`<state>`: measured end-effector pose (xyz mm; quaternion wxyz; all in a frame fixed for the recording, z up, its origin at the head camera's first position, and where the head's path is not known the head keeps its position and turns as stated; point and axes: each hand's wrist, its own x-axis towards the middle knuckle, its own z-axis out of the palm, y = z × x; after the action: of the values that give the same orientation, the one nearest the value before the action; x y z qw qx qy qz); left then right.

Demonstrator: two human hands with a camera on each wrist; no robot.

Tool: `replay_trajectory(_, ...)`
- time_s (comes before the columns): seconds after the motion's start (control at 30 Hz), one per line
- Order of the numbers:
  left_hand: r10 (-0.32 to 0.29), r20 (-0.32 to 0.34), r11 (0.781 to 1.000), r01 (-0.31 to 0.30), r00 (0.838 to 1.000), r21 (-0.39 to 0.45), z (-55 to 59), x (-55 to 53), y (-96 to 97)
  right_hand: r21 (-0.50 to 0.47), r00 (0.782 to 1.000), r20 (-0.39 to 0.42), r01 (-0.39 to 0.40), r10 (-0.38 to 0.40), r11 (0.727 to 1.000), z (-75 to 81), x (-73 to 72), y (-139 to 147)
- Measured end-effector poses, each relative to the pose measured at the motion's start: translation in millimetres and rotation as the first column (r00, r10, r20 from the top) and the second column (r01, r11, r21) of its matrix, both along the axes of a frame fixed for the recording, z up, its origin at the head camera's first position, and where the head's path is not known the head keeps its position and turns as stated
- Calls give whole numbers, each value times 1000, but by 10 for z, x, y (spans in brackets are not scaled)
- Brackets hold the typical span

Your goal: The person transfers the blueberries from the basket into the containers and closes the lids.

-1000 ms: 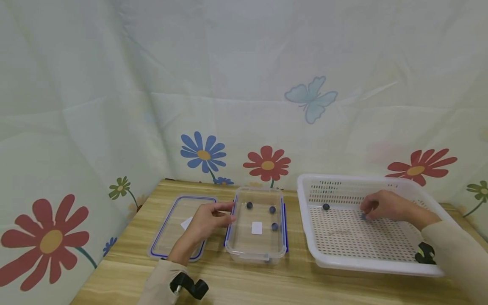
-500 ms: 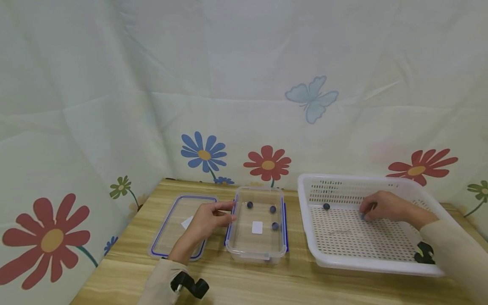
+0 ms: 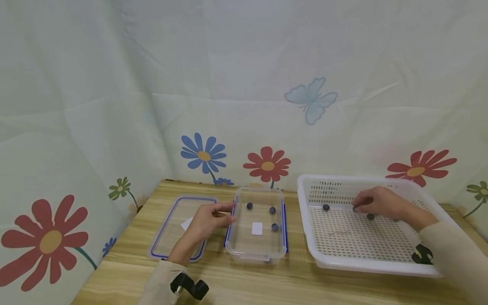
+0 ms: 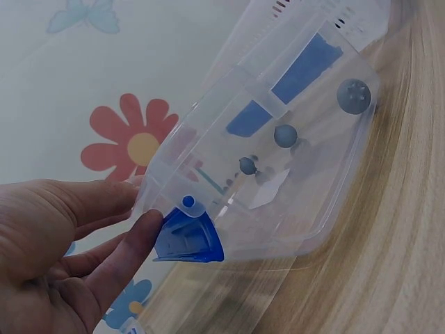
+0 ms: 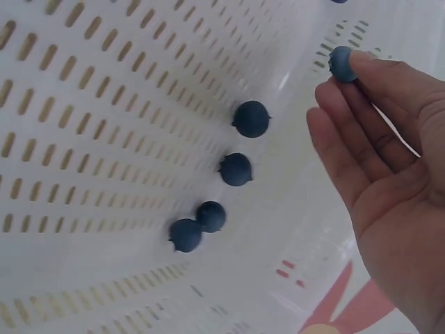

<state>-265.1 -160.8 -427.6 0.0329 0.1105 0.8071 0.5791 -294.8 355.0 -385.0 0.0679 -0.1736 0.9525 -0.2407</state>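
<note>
Reading the head view as a clock face, I see the right hand (image 3: 375, 202) over the floor of the white basket (image 3: 377, 267), thumb and finger pinching one blueberry (image 5: 341, 64). The right wrist view shows its other fingers extended; whether the berry touches the basket floor, I can't tell. From that hand, the relation I judge to matter most is the bearing to the clear box (image 3: 255, 253): it lies close to nine o'clock, a shade toward eight, with the basket's wall standing between. The box's long axis runs twelve to six, its uncovered top facing up, while the basket stretches three to nine.

The left hand is much the nearer to the box, which sits at its three o'clock. Its fingers are extended and hold no berry; the tips rest against the box's side by a blue latch (image 4: 191, 240). The lid (image 3: 171, 237) lies on the table at the box's nine o'clock, partly behind that hand. I count three berries inside the box, and four loose ones in the basket from the right wrist.
</note>
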Motion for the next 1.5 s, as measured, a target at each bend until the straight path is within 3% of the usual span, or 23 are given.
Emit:
replay_trajectory(0.67, -3, -7, 1000, 3, 1000, -8, 30, 25, 2, -126, 996, -92, -17, 6, 992, 258, 83, -398)
replay_trajectory(1.07, -8, -10, 1000, 8, 1000, -3, 19, 30, -1, -224, 992, -126, -19, -10, 974, 357, 101, -607)
replay_trajectory(1.5, -16, -6, 1000, 16, 1000, 11, 28, 25, -2, -320, 989, -138, -93, 51, 943, 441, 99, -1009)
